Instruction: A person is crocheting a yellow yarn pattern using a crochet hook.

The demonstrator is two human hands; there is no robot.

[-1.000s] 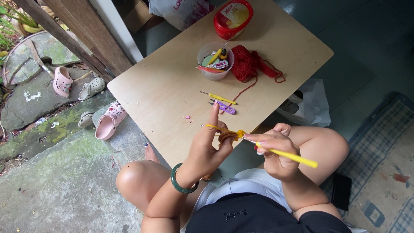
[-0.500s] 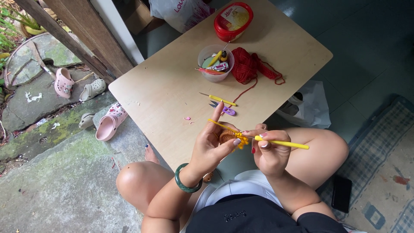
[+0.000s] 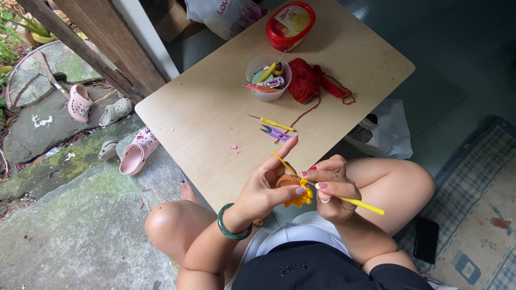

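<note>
Just off the table's (image 3: 215, 123) near edge, the left hand (image 3: 266, 188) pinched the orange crochet piece (image 3: 294, 185) while the right hand (image 3: 333, 188) gripped a yellow hook (image 3: 357, 204), and a slack yarn loop might slip off; beyond lay scissors (image 3: 275, 133) and red yarn (image 3: 307, 80).

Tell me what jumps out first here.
The two hands at bottom centre: the left hand pinches a small orange and yellow crochet piece, while the right hand works a yellow hook into it. Behind them on the low wooden table sits a ball of red yarn beside a clear cup of tools.
</note>
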